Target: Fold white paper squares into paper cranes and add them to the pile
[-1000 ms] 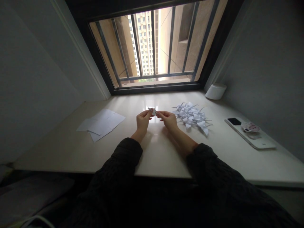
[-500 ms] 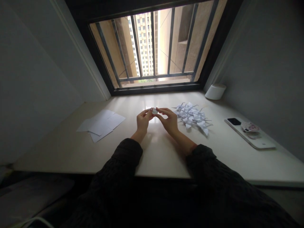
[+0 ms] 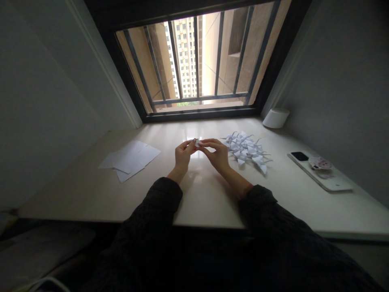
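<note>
Between my two hands is a small folded piece of white paper (image 3: 197, 142), held just above the middle of the white sill. My left hand (image 3: 183, 154) pinches its left side with thumb and fingers. From the other side, the thumb and fingers of my right hand (image 3: 216, 152) close on it. Fingers cover much of the paper, so its exact shape cannot be made out. Several white folded paper cranes (image 3: 245, 149) lie in a heap just right of my right hand. Flat white paper sheets (image 3: 132, 158) overlap one another to the left.
A phone (image 3: 331, 178) with a round grip on its back lies at the right on the sill (image 3: 206, 202). A white cylindrical object (image 3: 276, 118) stands at the back right corner. Beyond the sill is a barred window (image 3: 197, 61).
The folded paper has turned or been pressed smaller between my fingertips, and less of it shows. My right fingers have shifted slightly; the heap and the sheets stay put.
</note>
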